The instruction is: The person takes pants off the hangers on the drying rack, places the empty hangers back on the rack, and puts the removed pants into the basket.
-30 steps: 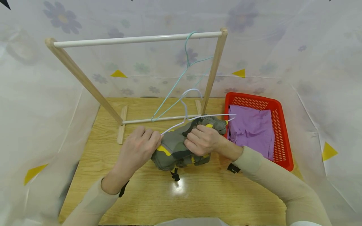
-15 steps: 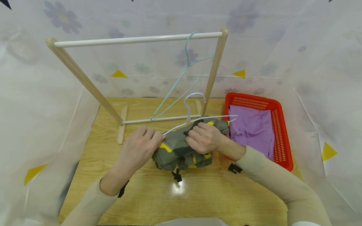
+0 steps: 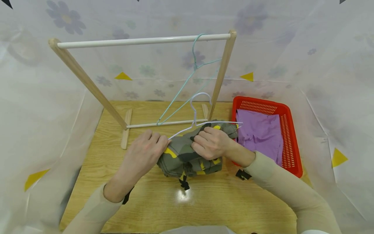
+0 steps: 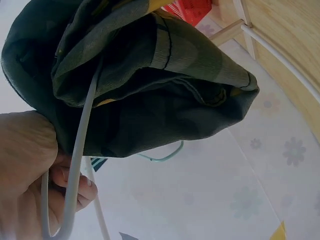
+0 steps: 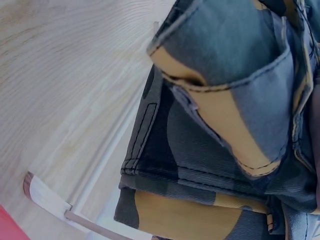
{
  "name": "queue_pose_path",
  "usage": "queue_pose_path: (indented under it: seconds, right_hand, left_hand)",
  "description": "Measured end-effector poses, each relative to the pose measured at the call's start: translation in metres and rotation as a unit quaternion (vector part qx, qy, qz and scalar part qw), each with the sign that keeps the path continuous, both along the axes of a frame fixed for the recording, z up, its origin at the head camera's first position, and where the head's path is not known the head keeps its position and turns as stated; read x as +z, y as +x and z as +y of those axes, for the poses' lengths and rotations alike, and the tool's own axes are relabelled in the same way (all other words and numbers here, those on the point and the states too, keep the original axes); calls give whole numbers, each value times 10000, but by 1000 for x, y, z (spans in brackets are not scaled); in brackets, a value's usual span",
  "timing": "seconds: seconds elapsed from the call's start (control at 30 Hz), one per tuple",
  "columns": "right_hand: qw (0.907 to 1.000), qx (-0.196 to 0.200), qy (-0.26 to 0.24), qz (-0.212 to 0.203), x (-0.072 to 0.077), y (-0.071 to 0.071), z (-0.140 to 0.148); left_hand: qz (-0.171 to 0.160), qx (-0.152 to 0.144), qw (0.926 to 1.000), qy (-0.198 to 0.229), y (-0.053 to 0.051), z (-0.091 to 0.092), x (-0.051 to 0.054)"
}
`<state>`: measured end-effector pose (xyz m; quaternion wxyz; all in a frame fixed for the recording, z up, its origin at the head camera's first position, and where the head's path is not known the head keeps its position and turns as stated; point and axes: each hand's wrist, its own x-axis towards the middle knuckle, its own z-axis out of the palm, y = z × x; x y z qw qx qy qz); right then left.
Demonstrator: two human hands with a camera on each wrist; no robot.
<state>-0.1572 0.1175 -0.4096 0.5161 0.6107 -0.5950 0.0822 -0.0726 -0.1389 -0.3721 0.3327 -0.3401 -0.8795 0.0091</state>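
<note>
Camouflage pants (image 3: 181,148) in green, black and yellow lie folded over the lower bar of a pale lilac hanger (image 3: 194,112). My left hand (image 3: 146,151) grips the hanger's left end together with the pants' edge. In the left wrist view, the hanger (image 4: 80,145) passes by my curled fingers (image 4: 86,189) into the folded pants (image 4: 145,120). My right hand (image 3: 211,143) holds a bunch of the pants' cloth from above. A pocket and stitched hems of the pants (image 5: 220,125) fill much of the right wrist view.
A wooden rack (image 3: 84,84) with a white top bar (image 3: 125,42) stands behind the pants. From the bar hangs a mint-green hanger (image 3: 181,89). To the right, a red basket (image 3: 293,143) holds a purple garment (image 3: 260,133) on the wooden table (image 3: 233,201).
The hanger's hook dipped, then rose slightly, ending a little farther right. The right end of the pants has shifted slightly right. Both hands keep their hold.
</note>
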Motion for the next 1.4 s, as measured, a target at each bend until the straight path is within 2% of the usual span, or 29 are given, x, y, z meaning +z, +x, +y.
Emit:
queue_pose_path:
  seconds: [0.33, 0.47, 0.63, 0.87, 1.03, 1.23, 1.4]
  right_hand:
    - [9997, 160, -10, 177, 17, 9, 3]
    - [9994, 273, -97, 205, 25, 12, 5]
    - [9985, 398, -254, 271, 31, 14, 11]
    - [9962, 673, -528, 190, 40, 15, 19]
    - [9955, 666, -656, 122, 48, 17, 25]
    - [9920, 796, -963, 171, 59, 19, 29]
    - [9855, 1017, -1337, 214, 68, 20, 29]
  left_hand:
    - [-341, 88, 9991, 229, -4, -4, 0]
    - [-301, 86, 9988, 381, -6, -9, -1]
    - [-159, 324, 9983, 451, -10, -14, -3]
    - [-376, 544, 9967, 477, -12, -18, -6]
    - [-533, 654, 9955, 420, -14, -18, -6]
    - [-514, 669, 9955, 440, -17, -20, -9]
    - [-538, 756, 9947, 434, -21, -21, -11]
